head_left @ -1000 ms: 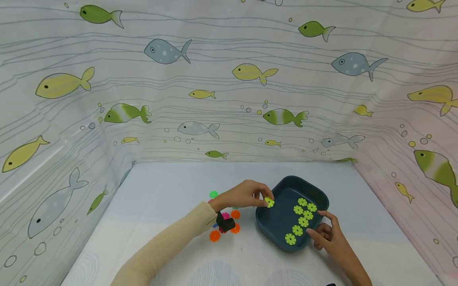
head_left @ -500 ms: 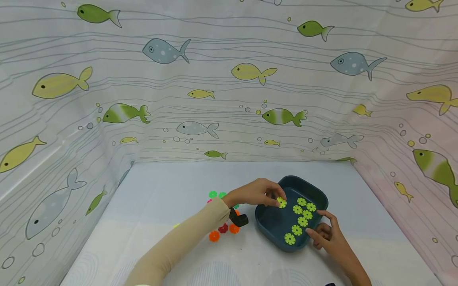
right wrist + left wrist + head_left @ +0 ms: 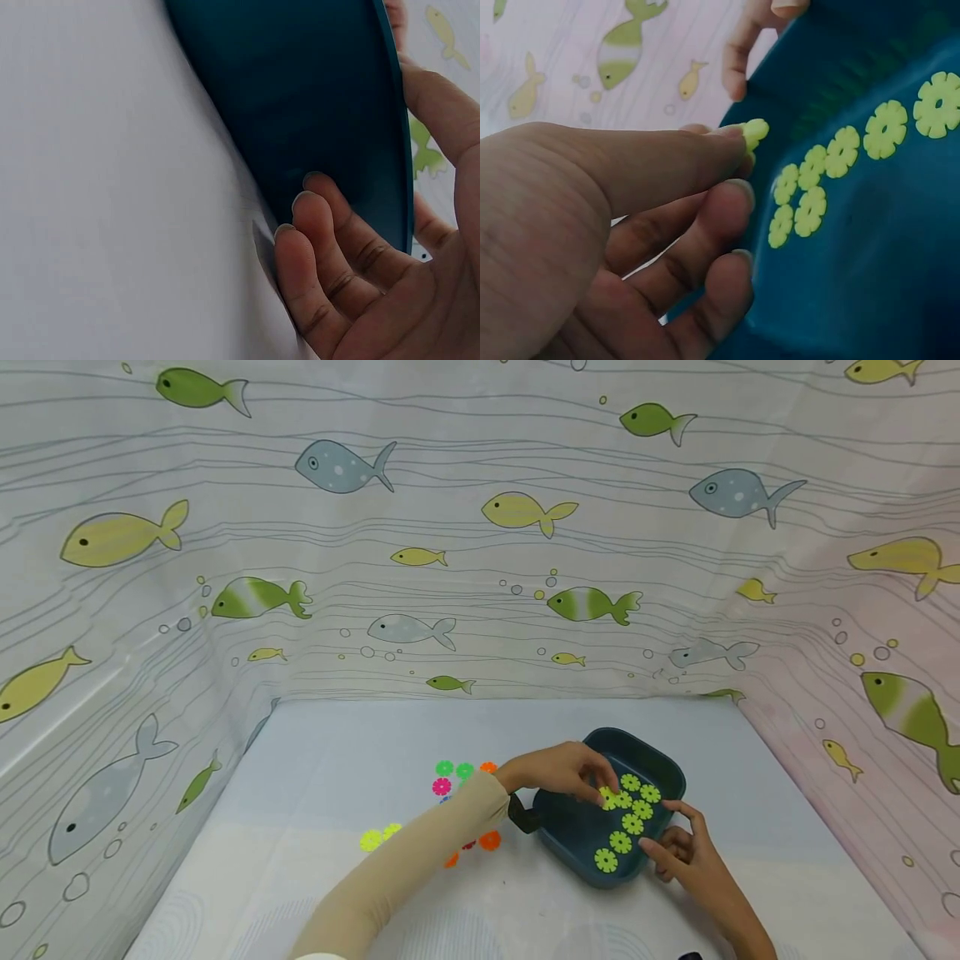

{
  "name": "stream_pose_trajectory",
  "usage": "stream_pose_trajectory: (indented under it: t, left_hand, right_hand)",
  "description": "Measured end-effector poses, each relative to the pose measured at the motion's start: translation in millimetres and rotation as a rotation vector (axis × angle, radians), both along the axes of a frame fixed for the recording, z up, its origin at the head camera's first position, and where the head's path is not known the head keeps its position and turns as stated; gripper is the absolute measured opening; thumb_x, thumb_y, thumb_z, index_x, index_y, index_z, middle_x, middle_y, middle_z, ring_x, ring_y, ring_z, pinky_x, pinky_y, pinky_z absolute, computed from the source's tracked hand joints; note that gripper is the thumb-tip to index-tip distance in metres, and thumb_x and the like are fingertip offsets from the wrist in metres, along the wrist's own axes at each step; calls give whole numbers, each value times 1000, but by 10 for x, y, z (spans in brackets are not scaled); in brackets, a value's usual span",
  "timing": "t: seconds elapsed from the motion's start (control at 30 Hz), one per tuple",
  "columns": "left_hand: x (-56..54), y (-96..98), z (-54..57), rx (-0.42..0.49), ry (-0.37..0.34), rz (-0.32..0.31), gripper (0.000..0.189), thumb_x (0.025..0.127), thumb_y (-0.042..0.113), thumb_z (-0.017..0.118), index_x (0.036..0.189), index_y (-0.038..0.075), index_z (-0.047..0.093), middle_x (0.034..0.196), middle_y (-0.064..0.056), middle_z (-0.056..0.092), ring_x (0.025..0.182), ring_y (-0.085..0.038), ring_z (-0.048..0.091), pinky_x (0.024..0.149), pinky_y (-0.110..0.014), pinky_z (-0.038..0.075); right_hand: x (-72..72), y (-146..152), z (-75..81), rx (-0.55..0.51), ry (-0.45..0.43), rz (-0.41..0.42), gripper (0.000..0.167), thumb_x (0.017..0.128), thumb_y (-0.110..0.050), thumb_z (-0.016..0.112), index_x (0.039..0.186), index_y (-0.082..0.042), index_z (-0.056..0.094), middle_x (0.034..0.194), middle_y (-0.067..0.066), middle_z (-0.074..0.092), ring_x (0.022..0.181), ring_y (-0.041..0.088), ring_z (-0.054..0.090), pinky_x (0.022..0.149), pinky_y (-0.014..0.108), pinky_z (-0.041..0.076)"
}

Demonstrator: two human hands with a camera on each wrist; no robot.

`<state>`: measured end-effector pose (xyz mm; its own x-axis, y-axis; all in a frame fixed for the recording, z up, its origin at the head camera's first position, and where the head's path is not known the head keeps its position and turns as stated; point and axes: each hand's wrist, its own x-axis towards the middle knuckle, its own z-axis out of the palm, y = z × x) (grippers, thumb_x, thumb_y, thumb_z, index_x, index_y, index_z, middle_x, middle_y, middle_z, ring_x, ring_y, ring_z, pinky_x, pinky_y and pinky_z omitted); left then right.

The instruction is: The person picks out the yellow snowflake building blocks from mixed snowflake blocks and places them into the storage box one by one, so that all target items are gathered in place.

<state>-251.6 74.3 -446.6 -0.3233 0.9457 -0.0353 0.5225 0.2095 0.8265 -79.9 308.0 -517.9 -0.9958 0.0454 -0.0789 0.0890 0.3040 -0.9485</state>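
Note:
My left hand (image 3: 566,770) reaches over the dark blue tray (image 3: 570,831) and pinches a yellow-green flower-shaped disc (image 3: 755,133) between thumb and fingers. Beneath and beside it, several matching flower discs (image 3: 886,129) lie flat on the tray floor, most in a slanting line. At the tray's right side, my right hand (image 3: 693,856) grips the rim. The right wrist view shows its fingertips (image 3: 304,255) against the outer wall (image 3: 300,97), with the thumb over the edge.
Left of the tray, loose flower discs lie on the white table: yellow (image 3: 371,841), green (image 3: 445,768), pink (image 3: 442,787) and orange (image 3: 490,841). My left sleeve (image 3: 420,843) hides part of that group. A fish-printed sheet (image 3: 480,635) stands behind the table and at both sides.
My left hand has moved right with the pinched disc, from the tray's left rim to above the discs inside. More yellow discs show on the table. The right hand stays on the rim.

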Motion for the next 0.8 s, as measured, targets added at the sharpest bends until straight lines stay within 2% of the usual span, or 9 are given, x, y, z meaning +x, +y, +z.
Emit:
stream_pose_trajectory:
  t: [0.13, 0.27, 0.37, 0.5, 0.67, 0.8]
  left_hand:
    - [-7, 80, -32, -24, -26, -19, 26, 95, 9, 75, 121, 7, 72, 99, 6, 71, 89, -35, 70, 74, -39, 60]
    - [-17, 148, -64, -47, -48, -29, 27, 95, 6, 74, 121, 5, 71, 97, 3, 71, 87, -34, 70, 70, -31, 59]
    - [-26, 193, -96, -76, -52, -28, 25, 94, 4, 75, 119, 6, 72, 94, 3, 70, 83, -24, 70, 71, -25, 58]
    - [-33, 251, -117, -112, -37, -26, 23, 93, 4, 76, 116, 6, 73, 92, 3, 69, 81, -10, 68, 73, -22, 56]
    - [-21, 308, -119, -151, -30, -32, 22, 92, 3, 76, 114, 4, 74, 94, 1, 69, 82, -8, 66, 74, -20, 55]
    - [-24, 337, -138, -182, 5, -39, 21, 92, 4, 77, 113, 7, 75, 95, 2, 69, 82, -7, 64, 73, -19, 53]
  right_hand:
    - [-2, 3, 1, 5, -5, -4, 76, 99, -25, 73, 152, -21, 19, 93, 16, 61, 70, 27, 62, 64, 35, 55]
    - [-2, 5, -4, 14, -5, -3, 76, 98, -25, 73, 152, -22, 19, 93, 16, 61, 70, 27, 62, 65, 36, 56]
    - [-3, 7, -9, 12, -3, -2, 76, 98, -25, 73, 152, -22, 19, 93, 17, 61, 71, 27, 62, 65, 36, 56]
    - [-2, 7, -5, 7, 10, 0, 76, 98, -23, 73, 152, -22, 19, 92, 17, 61, 70, 28, 62, 64, 36, 56]
    - [4, 9, 2, -1, 25, 8, 76, 98, -20, 73, 152, -21, 20, 92, 17, 60, 71, 28, 63, 65, 36, 56]
    - [15, 12, 3, -10, 31, 20, 76, 98, -19, 72, 153, -20, 19, 93, 18, 60, 71, 28, 63, 65, 36, 56]
